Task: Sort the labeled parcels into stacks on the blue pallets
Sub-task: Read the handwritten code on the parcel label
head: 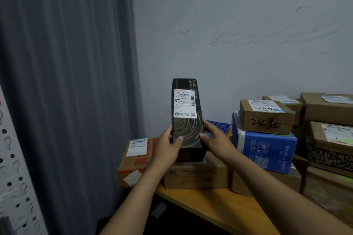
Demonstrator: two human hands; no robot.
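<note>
**Parcel sorting: black box up for a label check**

Black box [188,120] is held upright in front of the wall, white shipping label [185,103] facing the camera. Both hands are clamped on its lower end, left hand [167,149] on one side, right hand [215,139] on the other, thumbs across the front.

Looks to me like the read-the-label step, so nothing is placed yet. Under the hands sits a flat cardboard box [196,176] on the wooden tabletop [214,204]. Right of the hands is a stack with a blue box [267,150] and a brown box [266,118] marked 2490. A bit of blue pallet [219,125] peeks out just behind the right hand.

Next move, I'd guess: pick the matching stack, then lay the box down flat, since it's tall and narrow and would tip standing up.
</note>
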